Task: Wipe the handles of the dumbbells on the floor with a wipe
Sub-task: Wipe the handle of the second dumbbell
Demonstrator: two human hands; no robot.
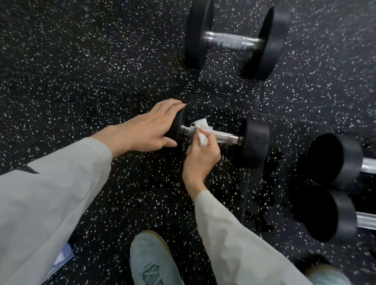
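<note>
On the speckled floor (76, 66) four dumbbells show; whether any are already wiped, you cannot tell. Your left hand (148, 125), fingers straight, steadies the near dumbbell (253, 140) while your right hand (200, 158) pinches the wipe (203, 125) on its handle (224, 136), left end

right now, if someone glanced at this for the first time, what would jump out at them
The two hands at centre draw the eye: the left hand rests over the end weight of a small dumbbell lying on the speckled black floor, while the right hand pinches a white wipe against its metal handle. A bigger dumbbell lies beyond them, and two more poke in at the right edge.
</note>
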